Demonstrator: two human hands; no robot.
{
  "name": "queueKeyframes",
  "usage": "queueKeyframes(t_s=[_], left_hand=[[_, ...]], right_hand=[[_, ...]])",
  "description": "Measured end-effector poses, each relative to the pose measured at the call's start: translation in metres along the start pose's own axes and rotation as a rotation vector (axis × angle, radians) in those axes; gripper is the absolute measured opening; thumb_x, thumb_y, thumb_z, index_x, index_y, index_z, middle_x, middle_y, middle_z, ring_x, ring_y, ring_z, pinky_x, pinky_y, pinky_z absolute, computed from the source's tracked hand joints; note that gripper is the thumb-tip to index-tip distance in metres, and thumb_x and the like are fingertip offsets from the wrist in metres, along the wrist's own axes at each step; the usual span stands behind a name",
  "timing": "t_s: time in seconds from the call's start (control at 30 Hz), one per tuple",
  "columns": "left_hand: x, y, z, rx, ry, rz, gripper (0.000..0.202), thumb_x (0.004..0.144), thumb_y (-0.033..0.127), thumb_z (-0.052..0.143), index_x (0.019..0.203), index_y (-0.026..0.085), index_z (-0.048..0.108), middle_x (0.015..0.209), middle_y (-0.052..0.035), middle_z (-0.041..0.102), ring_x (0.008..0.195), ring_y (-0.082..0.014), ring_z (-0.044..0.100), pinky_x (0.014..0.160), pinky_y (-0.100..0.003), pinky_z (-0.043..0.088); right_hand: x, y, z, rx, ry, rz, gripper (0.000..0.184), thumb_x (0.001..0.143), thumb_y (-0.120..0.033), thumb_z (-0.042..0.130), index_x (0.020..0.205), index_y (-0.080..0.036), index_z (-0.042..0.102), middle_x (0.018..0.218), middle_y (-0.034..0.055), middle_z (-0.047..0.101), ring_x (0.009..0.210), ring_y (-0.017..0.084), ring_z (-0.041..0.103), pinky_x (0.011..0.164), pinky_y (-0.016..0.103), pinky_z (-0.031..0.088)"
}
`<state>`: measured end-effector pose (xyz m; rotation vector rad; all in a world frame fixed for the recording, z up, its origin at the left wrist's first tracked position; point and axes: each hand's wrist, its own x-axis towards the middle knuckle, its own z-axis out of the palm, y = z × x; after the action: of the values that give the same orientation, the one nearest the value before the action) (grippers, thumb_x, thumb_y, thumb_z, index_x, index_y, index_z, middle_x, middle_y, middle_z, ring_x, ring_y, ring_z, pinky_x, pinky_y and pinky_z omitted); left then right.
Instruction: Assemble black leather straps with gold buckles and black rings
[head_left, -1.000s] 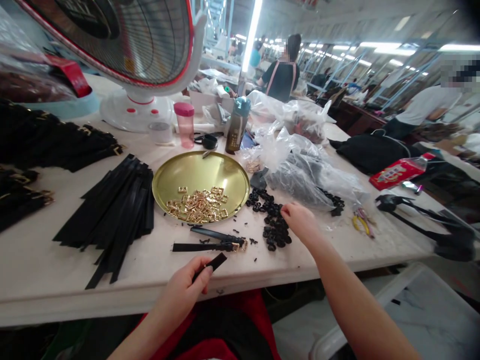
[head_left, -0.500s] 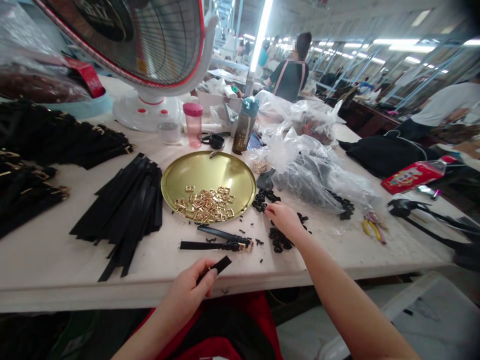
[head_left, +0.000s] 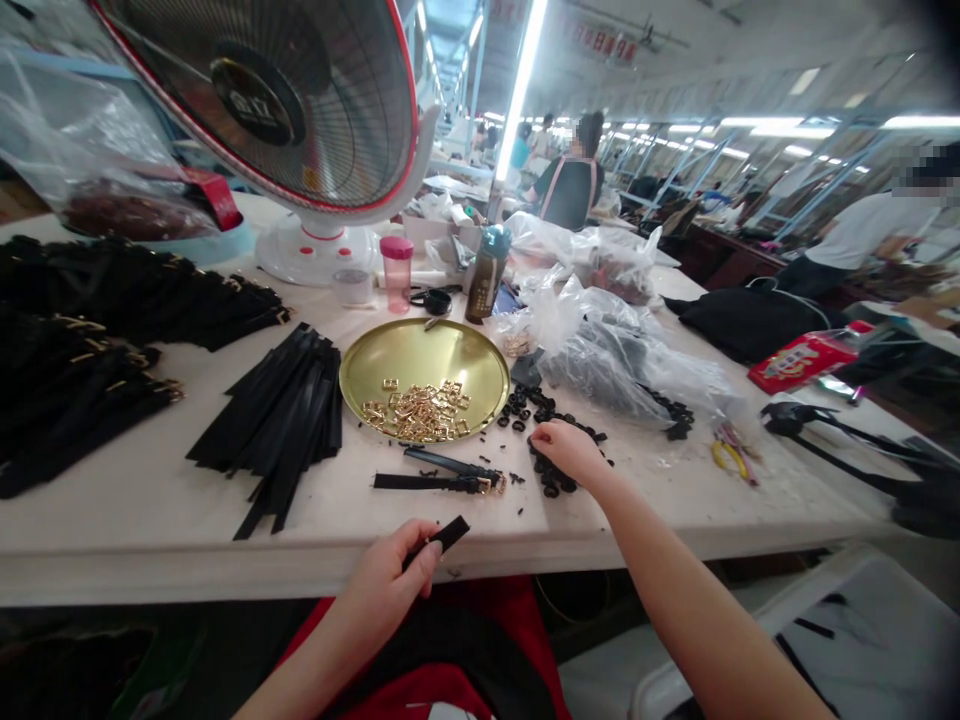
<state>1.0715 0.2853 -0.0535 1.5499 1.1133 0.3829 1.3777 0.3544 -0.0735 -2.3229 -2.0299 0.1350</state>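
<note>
My left hand (head_left: 390, 585) is closed on a black strap (head_left: 442, 537) at the table's near edge, its tip poking out past my thumb. My right hand (head_left: 566, 450) rests fingers-down on a scatter of small black loops (head_left: 551, 475); its fingertips are hidden, so what they pinch is unclear. Between the hands lie two black straps with gold buckles (head_left: 450, 477). A round brass tray (head_left: 390, 358) behind them holds several gold buckles (head_left: 418, 410).
A fanned pile of black straps (head_left: 281, 425) lies left of the tray, buckled straps (head_left: 90, 340) at far left. A fan (head_left: 300, 110), pink cup (head_left: 396, 270), bottle (head_left: 486, 275), plastic bags (head_left: 615, 350), pliers (head_left: 731, 455) and red packet (head_left: 802, 360) stand around. Other people work behind.
My right hand has drawn left and nearer across the black loops. The left hand keeps the strap in the same grip. The view has tilted slightly upward.
</note>
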Motion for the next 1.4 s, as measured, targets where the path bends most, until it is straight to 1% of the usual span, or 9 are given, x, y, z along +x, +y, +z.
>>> queueKeyframes(t_s=[0.27,0.5,0.73,0.9,1.0,1.13,1.27,1.33,1.4], left_hand=[[-0.012,-0.004,0.001,0.002,0.030,0.014,0.032,0.083,0.043,0.038,0.092,0.017,0.054,0.055,0.0035,0.048,0.055,-0.0139,0.046,0.058,-0.024,0.035],[-0.012,0.003,0.005,-0.008,0.007,0.009,0.031,0.083,0.042,0.038,0.093,0.017,0.054,0.055,0.0040,0.048,0.056,-0.0136,0.045,0.059,-0.024,0.035],[-0.008,-0.004,-0.001,0.000,0.025,-0.016,0.029,0.083,0.041,0.038,0.091,0.017,0.053,0.055,0.0041,0.048,0.054,-0.0126,0.044,0.056,-0.023,0.034],[0.003,-0.006,0.004,0.020,-0.005,-0.016,0.029,0.083,0.041,0.038,0.092,0.018,0.053,0.056,0.0041,0.048,0.054,-0.0124,0.044,0.055,-0.023,0.034],[0.008,-0.004,0.005,0.019,-0.018,-0.015,0.030,0.084,0.041,0.037,0.092,0.018,0.053,0.056,0.0041,0.049,0.055,-0.0124,0.045,0.056,-0.023,0.034],[0.009,-0.007,0.001,-0.001,-0.004,-0.029,0.030,0.084,0.041,0.038,0.093,0.018,0.053,0.057,0.0042,0.048,0.054,-0.0121,0.044,0.055,-0.023,0.034],[0.009,-0.009,-0.003,-0.013,0.008,-0.039,0.030,0.084,0.041,0.038,0.093,0.018,0.054,0.056,0.0044,0.047,0.054,-0.0123,0.044,0.056,-0.023,0.035],[0.011,-0.006,-0.003,-0.008,0.013,-0.026,0.029,0.083,0.041,0.038,0.092,0.018,0.054,0.057,0.0039,0.049,0.057,-0.0129,0.046,0.058,-0.023,0.036],[0.013,0.000,-0.002,-0.006,0.016,0.000,0.027,0.083,0.040,0.039,0.089,0.018,0.054,0.059,0.0037,0.049,0.059,-0.0130,0.047,0.060,-0.023,0.036]], right_hand=[[0.000,0.005,-0.004,0.005,0.036,0.071,0.027,0.084,-0.022,0.038,0.100,-0.019,0.059,0.100,0.0083,0.063,0.087,0.019,0.057,0.071,0.027,0.037],[0.014,-0.008,-0.003,0.002,-0.072,-0.052,0.016,0.076,-0.023,0.055,0.087,-0.022,0.065,0.089,0.0050,0.065,0.081,0.017,0.058,0.067,0.024,0.036],[0.007,0.003,-0.003,0.007,0.016,0.016,0.027,0.086,-0.032,0.036,0.094,-0.018,0.059,0.092,0.0084,0.064,0.081,0.019,0.057,0.065,0.027,0.035],[-0.001,0.004,-0.004,0.048,-0.038,-0.042,0.013,0.072,-0.031,0.056,0.073,-0.020,0.062,0.079,0.0042,0.063,0.072,0.018,0.055,0.061,0.026,0.033],[0.000,-0.005,0.000,0.118,-0.029,-0.065,0.006,0.068,-0.024,0.058,0.068,-0.019,0.061,0.074,0.0043,0.062,0.072,0.018,0.055,0.062,0.027,0.033],[0.007,-0.012,0.003,0.291,0.035,-0.044,0.008,0.072,-0.023,0.052,0.069,-0.018,0.057,0.074,0.0045,0.060,0.074,0.018,0.055,0.067,0.028,0.037],[0.004,-0.007,-0.006,0.532,0.071,0.031,0.021,0.083,-0.035,0.038,0.086,-0.019,0.051,0.072,0.0012,0.057,0.063,0.014,0.056,0.062,0.027,0.043],[-0.007,-0.010,-0.013,0.814,0.049,0.096,0.023,0.082,-0.041,0.042,0.088,-0.020,0.048,0.070,-0.0014,0.055,0.059,0.011,0.056,0.060,0.026,0.046],[-0.025,-0.020,-0.017,1.247,-0.011,0.185,0.026,0.072,-0.042,0.059,0.083,-0.020,0.050,0.068,-0.0038,0.055,0.059,0.009,0.057,0.063,0.025,0.048]])
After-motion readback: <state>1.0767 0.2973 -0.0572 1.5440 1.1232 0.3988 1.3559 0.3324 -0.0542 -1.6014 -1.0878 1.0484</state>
